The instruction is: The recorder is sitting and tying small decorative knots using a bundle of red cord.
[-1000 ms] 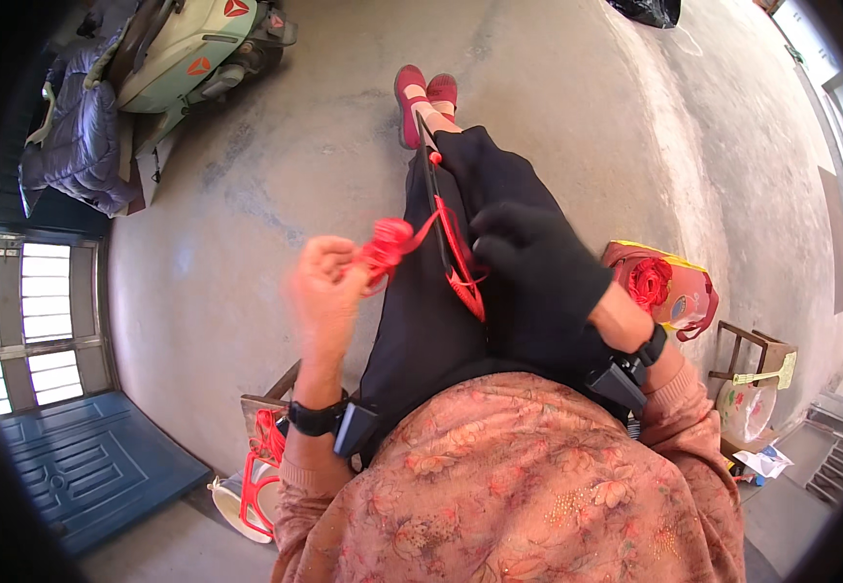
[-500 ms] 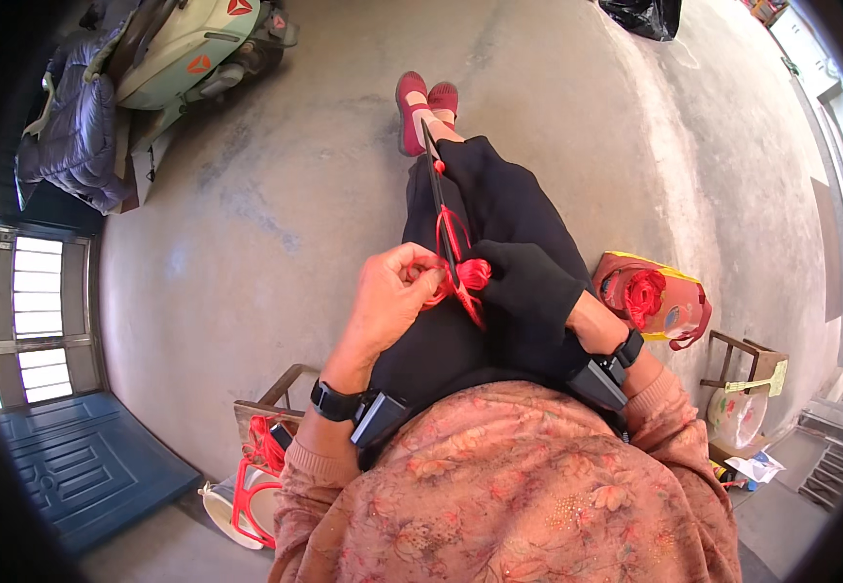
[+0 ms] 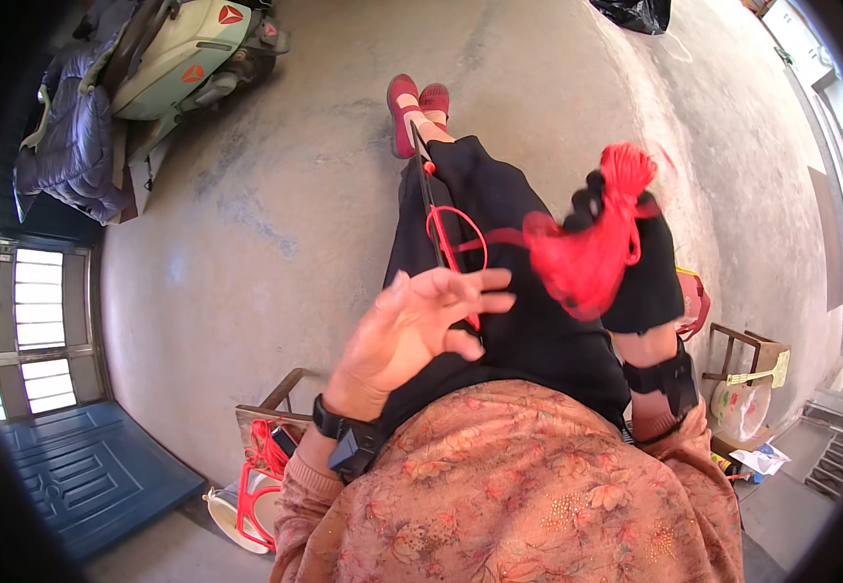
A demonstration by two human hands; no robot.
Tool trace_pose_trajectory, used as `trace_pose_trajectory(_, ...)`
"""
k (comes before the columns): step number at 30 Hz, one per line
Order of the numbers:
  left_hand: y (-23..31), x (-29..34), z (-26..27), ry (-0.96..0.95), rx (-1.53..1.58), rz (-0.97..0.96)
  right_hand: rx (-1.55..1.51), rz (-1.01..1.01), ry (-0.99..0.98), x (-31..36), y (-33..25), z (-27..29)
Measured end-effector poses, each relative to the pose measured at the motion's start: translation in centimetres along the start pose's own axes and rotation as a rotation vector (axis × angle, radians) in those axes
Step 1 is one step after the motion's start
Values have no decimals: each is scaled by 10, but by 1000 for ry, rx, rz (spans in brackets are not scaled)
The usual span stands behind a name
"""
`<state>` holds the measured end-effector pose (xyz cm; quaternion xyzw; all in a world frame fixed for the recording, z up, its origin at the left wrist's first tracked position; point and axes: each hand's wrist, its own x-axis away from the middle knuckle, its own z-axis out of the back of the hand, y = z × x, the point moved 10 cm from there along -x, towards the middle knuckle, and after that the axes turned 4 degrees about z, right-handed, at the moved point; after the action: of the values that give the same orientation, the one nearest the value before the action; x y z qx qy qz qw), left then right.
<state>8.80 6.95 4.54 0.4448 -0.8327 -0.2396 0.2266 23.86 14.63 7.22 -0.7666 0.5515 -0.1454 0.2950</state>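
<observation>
My left hand [image 3: 410, 325] is bare, its fingers curved and spread with nothing visible between them. It hovers over my lap beside a thin dark rod [image 3: 425, 199]. That rod lies lengthwise along my legs, and red cord [image 3: 483, 236] loops around its middle. Out to the right, my right hand [image 3: 647, 282], in a black glove, is raised and closed around a bundle of red cord [image 3: 587, 257]. The bundle is smeared by motion. From it a red strand [image 3: 499, 236] stretches back toward the rod. A small red knot [image 3: 429, 168] sits farther up the rod.
A red bag [image 3: 693, 299] is partly hidden behind my right arm, near a small wooden stool [image 3: 757, 355]. At my left stand another stool [image 3: 276, 394] and a white bucket [image 3: 225, 515] with red cord nearby. A scooter [image 3: 184, 63] stands far left.
My right hand has swung up and right with the cord bundle, drawing a strand out from the rod. My left hand has let go of the cord and spread its fingers.
</observation>
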Motion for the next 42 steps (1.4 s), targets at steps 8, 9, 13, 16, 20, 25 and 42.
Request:
trace_pose_trajectory(8,9,40,41,100,447,-170,-36,-293,207,30,45,31)
trace_pose_trajectory(9,1,53,53,189,399,-131,163,-334,185,27,56,35)
trace_pose_trajectory(13,-26,101,84,439,265,-80,1092,-282,-50,22,90,22)
trace_pose_trajectory(16,-45,130,99,636,77,19,1248,-241,-133,20,110,11)
trace_pose_trajectory(20,-62,141,82,478,-56,198,1190,-288,-140,17,117,11)
trace_pose_trajectory(25,-47,126,64,328,-51,142,854,-566,24,23,103,35)
trace_pose_trajectory(42,-35,15,106,562,-312,-37,1810,16,-504,-12,96,-19)
